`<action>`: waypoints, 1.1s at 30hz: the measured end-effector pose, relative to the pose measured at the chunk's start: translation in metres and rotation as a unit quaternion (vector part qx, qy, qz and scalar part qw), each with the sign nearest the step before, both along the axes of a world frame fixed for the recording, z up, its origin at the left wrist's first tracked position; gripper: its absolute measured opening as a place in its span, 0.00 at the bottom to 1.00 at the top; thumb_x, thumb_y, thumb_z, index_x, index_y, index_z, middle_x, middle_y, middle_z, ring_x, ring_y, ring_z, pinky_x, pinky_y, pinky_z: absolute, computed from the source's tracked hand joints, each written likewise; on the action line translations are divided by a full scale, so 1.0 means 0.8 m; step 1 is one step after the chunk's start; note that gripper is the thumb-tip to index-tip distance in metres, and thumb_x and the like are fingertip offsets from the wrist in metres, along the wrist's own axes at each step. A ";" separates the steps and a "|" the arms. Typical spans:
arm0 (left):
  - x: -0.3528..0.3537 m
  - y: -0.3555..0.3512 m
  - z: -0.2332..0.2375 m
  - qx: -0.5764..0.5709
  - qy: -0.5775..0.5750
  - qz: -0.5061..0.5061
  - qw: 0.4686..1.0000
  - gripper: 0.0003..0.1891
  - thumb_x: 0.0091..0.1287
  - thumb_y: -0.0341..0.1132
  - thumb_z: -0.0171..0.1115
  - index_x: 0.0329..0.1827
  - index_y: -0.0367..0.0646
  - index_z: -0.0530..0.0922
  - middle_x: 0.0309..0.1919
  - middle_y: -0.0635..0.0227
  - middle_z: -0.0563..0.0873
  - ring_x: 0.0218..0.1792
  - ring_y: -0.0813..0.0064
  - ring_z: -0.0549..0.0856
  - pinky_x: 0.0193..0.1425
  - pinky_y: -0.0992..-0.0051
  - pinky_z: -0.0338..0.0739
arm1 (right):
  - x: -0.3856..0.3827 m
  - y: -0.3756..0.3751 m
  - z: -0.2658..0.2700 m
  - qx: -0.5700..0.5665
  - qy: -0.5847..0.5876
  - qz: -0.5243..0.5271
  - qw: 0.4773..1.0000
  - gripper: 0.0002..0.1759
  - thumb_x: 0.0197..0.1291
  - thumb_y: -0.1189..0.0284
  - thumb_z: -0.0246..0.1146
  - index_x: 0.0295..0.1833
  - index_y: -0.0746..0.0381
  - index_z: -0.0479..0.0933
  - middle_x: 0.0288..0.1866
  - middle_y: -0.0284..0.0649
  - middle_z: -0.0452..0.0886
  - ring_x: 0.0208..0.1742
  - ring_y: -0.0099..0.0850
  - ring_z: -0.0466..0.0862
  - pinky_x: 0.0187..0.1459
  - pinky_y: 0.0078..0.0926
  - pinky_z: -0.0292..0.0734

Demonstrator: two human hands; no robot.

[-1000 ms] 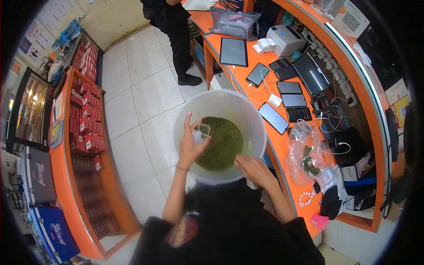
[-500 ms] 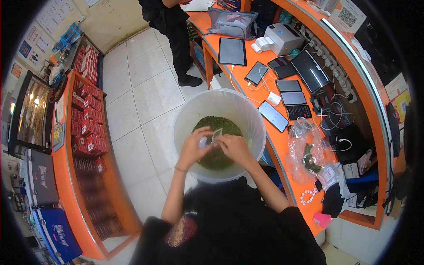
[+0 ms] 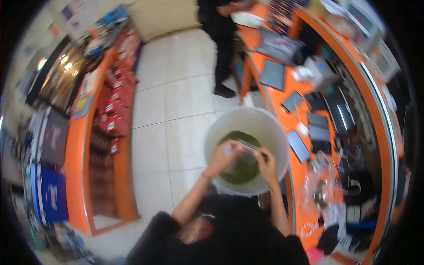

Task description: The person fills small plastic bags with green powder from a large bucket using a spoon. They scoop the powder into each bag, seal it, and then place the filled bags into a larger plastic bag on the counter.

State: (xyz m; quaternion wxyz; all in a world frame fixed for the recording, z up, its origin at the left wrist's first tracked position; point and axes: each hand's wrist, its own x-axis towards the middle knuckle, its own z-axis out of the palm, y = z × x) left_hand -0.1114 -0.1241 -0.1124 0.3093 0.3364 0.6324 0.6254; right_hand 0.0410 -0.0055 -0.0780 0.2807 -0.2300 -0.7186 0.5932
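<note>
Over a large whitish bucket (image 3: 277,134), both my hands hold a small clear plastic bag (image 3: 249,145) stretched between them. My left hand (image 3: 223,158) pinches one end of it, fingers closed. At the other end, my right hand (image 3: 267,167) grips it between thumb and fingers. Dark green dried, crumbled leaf material (image 3: 240,176) lies in the bottom of the bucket, below the hands. Motion blur hides whether anything is inside the bag.
On the right, an orange counter (image 3: 282,128) carries a tablet (image 3: 273,74), several phones, a label printer (image 3: 319,70) and a clear plastic bag (image 3: 316,176). Red boxes (image 3: 115,106) fill an orange shelf at left. Another person (image 3: 218,44) stands beyond the bucket.
The view has swung, so the bucket and hands appear further right and lower. My hands have moved apart, and the small bag is now stretched between them.
</note>
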 end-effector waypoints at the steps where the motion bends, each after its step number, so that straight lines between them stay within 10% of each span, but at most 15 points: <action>1: 0.002 -0.002 0.005 0.002 0.027 0.020 0.999 0.12 0.74 0.39 0.63 0.48 0.38 0.81 0.36 0.71 0.87 0.37 0.81 0.85 0.44 0.77 0.81 | -0.004 -0.005 -0.002 0.009 0.013 -0.021 1.000 0.09 0.68 0.75 0.60 0.35 0.67 0.75 0.30 0.30 0.69 0.32 0.19 0.67 0.34 0.18 0.62; 12: 0.012 -0.015 0.036 -0.002 -0.054 0.032 0.998 0.12 0.72 0.41 0.65 0.47 0.41 0.83 0.33 0.74 0.85 0.36 0.85 0.82 0.39 0.80 0.77 | -0.017 -0.012 -0.008 0.069 0.003 -0.033 0.997 0.05 0.66 0.78 0.61 0.36 0.67 0.74 0.30 0.31 0.68 0.31 0.19 0.67 0.33 0.20 0.61; 20: 0.010 -0.020 0.032 0.027 0.144 -0.026 0.989 0.08 0.68 0.34 0.65 0.43 0.39 0.84 0.37 0.65 0.88 0.40 0.76 0.87 0.49 0.74 0.79 | -0.023 -0.023 0.014 0.114 -0.035 0.014 0.993 0.03 0.60 0.79 0.63 0.35 0.68 0.76 0.29 0.34 0.70 0.29 0.21 0.69 0.30 0.22 0.63; 27: -0.042 -0.029 0.016 -0.059 0.147 0.183 0.970 0.09 0.69 0.36 0.65 0.42 0.38 0.84 0.36 0.68 0.88 0.42 0.81 0.84 0.50 0.75 0.78 | 0.012 -0.003 -0.027 0.052 0.008 -0.055 0.997 0.03 0.61 0.78 0.62 0.35 0.68 0.77 0.30 0.37 0.73 0.29 0.23 0.73 0.32 0.23 0.67; 30: -0.057 -0.024 0.026 -0.043 0.258 0.253 0.931 0.16 0.69 0.46 0.62 0.42 0.40 0.84 0.32 0.55 0.88 0.31 0.62 0.87 0.39 0.66 0.80 | 0.025 -0.010 -0.049 0.046 -0.055 -0.036 0.997 0.04 0.62 0.76 0.62 0.37 0.66 0.79 0.34 0.41 0.81 0.36 0.28 0.81 0.39 0.25 0.75; 33: -0.018 0.028 0.077 -0.083 0.251 0.137 0.955 0.12 0.69 0.40 0.64 0.42 0.40 0.84 0.32 0.55 0.88 0.31 0.62 0.85 0.39 0.67 0.77 | 0.037 -0.021 -0.081 0.215 -0.205 0.035 0.954 0.09 0.59 0.68 0.61 0.38 0.64 0.79 0.36 0.48 0.81 0.39 0.46 0.83 0.41 0.41 0.77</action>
